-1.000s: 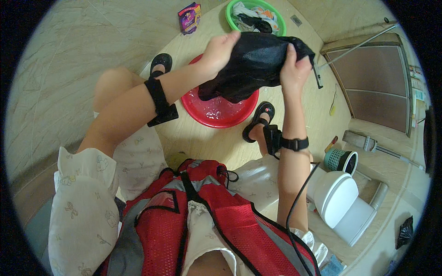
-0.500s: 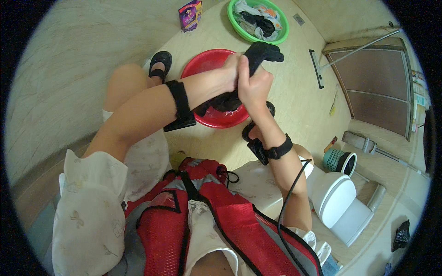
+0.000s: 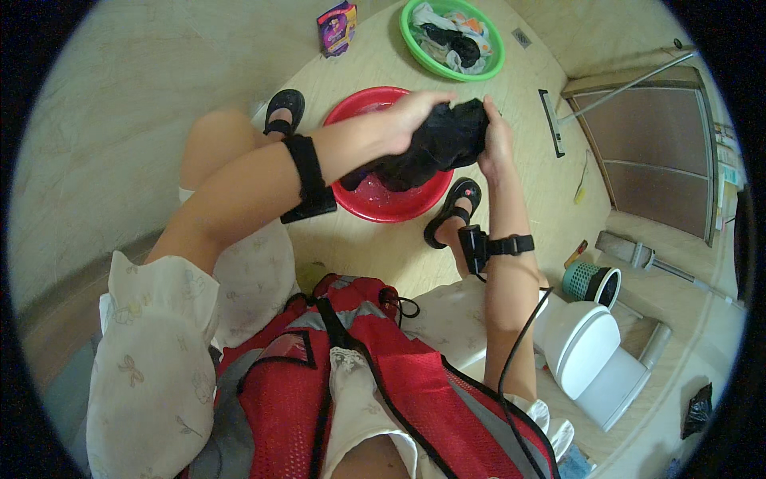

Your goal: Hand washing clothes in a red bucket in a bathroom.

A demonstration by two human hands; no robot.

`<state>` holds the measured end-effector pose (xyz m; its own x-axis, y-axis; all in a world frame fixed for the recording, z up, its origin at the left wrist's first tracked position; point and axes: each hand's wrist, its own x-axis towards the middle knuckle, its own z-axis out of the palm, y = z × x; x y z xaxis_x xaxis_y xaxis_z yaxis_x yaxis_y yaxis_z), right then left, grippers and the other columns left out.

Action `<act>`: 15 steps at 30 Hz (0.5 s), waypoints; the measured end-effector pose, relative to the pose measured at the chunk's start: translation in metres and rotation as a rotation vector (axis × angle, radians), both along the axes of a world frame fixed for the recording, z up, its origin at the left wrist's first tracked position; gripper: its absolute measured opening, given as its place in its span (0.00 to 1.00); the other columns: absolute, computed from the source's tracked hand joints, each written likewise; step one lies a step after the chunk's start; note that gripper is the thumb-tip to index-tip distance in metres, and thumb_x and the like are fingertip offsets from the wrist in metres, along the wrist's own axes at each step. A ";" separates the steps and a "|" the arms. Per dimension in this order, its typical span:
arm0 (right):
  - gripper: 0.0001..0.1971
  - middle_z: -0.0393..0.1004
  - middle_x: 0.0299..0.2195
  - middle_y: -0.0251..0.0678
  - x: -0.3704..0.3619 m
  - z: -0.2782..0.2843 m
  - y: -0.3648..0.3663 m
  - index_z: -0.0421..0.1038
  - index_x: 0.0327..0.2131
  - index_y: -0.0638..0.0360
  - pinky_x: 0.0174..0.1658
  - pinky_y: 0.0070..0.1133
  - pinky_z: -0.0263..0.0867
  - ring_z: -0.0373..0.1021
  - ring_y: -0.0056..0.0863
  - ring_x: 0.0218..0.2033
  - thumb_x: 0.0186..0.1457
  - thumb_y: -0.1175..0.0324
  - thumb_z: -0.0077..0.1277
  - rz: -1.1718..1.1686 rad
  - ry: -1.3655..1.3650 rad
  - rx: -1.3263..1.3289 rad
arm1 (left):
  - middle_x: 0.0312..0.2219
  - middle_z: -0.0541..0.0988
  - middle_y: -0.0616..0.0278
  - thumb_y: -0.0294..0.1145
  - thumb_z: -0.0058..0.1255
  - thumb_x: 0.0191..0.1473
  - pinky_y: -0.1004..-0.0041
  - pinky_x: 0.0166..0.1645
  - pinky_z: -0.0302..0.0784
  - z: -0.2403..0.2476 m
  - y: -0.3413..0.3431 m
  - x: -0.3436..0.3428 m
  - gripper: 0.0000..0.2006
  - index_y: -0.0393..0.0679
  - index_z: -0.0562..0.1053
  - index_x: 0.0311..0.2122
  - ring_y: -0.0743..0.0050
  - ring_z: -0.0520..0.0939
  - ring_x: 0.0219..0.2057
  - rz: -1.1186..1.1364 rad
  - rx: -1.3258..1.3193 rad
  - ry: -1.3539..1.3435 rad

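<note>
Between my two hands a wet-looking black piece of clothing (image 3: 449,137) is stretched out; its exact kind does not show. My left hand (image 3: 411,120) pinches its upper left edge, with the fingertips partly hidden. At the other side my right hand (image 3: 496,142) grips its right edge, thumb uppermost. Both hands are above the right half of a red basin (image 3: 383,215) on the floor. More dark cloth (image 3: 391,174) hangs or lies in the basin; I cannot tell whether it joins the held piece. Water glistens at the basin's bottom.
A green basin (image 3: 405,40) of mixed laundry stands beyond the red one. A purple pouch (image 3: 337,30) leans at the wall. My feet in black shoes (image 3: 285,110) flank the red basin. To the right are a squeegee (image 3: 550,124), a teal basket (image 3: 578,279) and a white toilet (image 3: 586,347).
The black clothing was bunched and twisted between my fists; now it is spread open. My right hand has moved right, away from the left, and its forearm has straightened.
</note>
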<state>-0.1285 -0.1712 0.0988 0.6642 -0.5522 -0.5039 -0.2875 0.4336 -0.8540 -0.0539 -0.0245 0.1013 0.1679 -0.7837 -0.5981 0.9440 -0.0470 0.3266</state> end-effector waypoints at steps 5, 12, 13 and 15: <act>0.17 0.73 0.37 0.37 -0.020 0.043 0.023 0.68 0.41 0.62 0.44 0.24 0.65 0.70 0.27 0.39 0.45 0.73 0.55 0.308 -0.259 -0.153 | 0.35 0.78 0.60 0.42 0.56 0.46 0.69 0.45 0.71 0.018 0.029 0.014 0.21 0.40 0.70 0.43 0.69 0.78 0.36 0.025 -0.179 -0.318; 0.14 0.71 0.41 0.39 -0.025 0.063 0.019 0.65 0.43 0.63 0.48 0.29 0.65 0.69 0.32 0.42 0.51 0.76 0.47 0.121 -0.516 0.095 | 0.30 0.78 0.59 0.36 0.50 0.52 0.73 0.45 0.69 -0.032 0.033 0.017 0.14 0.36 0.72 0.40 0.76 0.75 0.34 -0.385 -0.124 -1.349; 0.13 0.71 0.42 0.39 -0.029 0.068 0.019 0.65 0.43 0.63 0.48 0.30 0.65 0.69 0.33 0.42 0.52 0.76 0.46 0.098 -0.550 0.135 | 0.30 0.78 0.61 0.33 0.47 0.54 0.75 0.42 0.69 -0.031 0.030 0.019 0.13 0.35 0.72 0.40 0.80 0.74 0.33 -0.355 -0.152 -1.368; 0.12 0.70 0.43 0.39 -0.033 0.068 0.010 0.65 0.43 0.63 0.47 0.31 0.66 0.69 0.34 0.42 0.54 0.75 0.44 0.062 -0.537 0.217 | 0.30 0.78 0.66 0.33 0.45 0.56 0.78 0.40 0.69 -0.031 0.030 0.021 0.13 0.33 0.72 0.40 0.85 0.73 0.31 -0.229 -0.085 -1.266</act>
<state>-0.1613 -0.1615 0.1664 0.8857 -0.4259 -0.1848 0.1308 0.6108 -0.7809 -0.0333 0.0053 0.0706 0.4364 -0.8971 -0.0689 -0.0508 -0.1010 0.9936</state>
